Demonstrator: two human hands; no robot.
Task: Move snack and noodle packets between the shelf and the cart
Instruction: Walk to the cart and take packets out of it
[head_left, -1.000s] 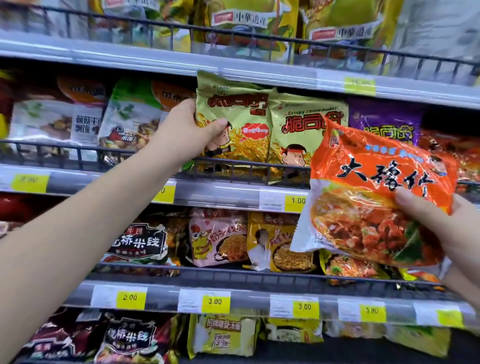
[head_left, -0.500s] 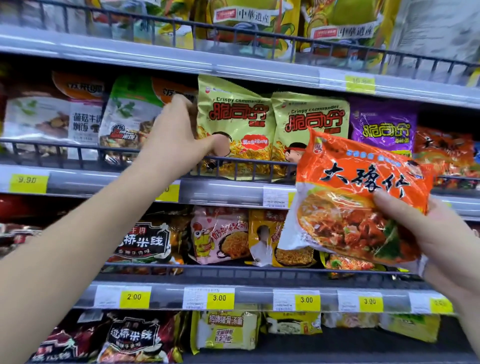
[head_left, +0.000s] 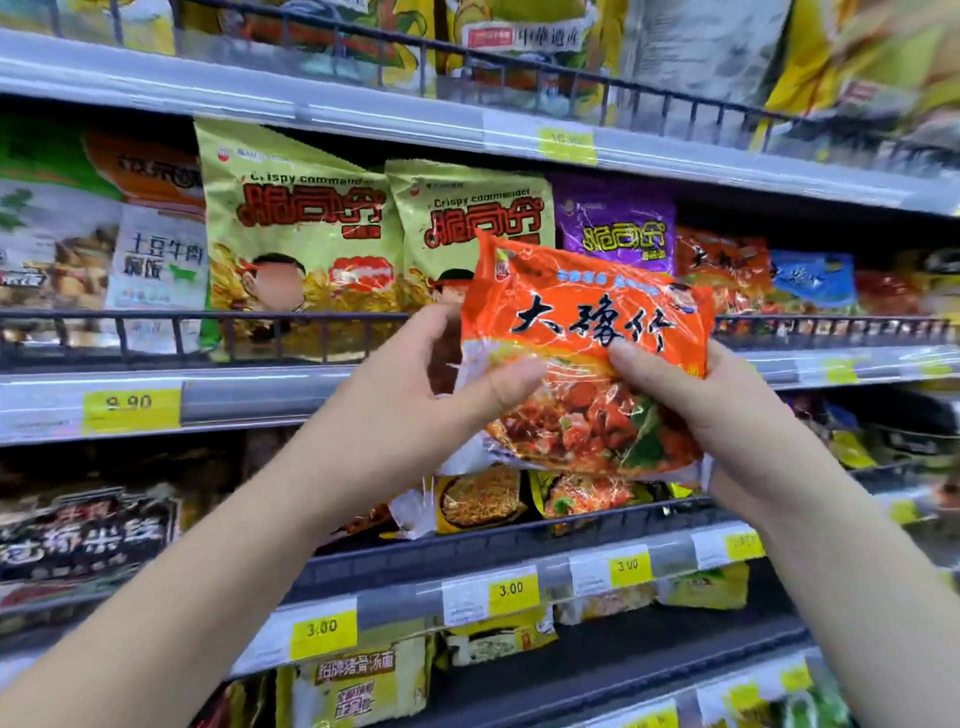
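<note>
Holding the orange noodle packet (head_left: 587, 322) before the shelf (head_left: 363, 119), I pinch it with my left hand (head_left: 410, 415) and right hand (head_left: 727, 415), thumbs on its front. Behind the wire rail (head_left: 260, 318) stand green snack bags (head_left: 301, 218) and a purple bag (head_left: 615, 228).

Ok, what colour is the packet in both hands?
The packet is orange with black characters, clearest in the head view.
</note>
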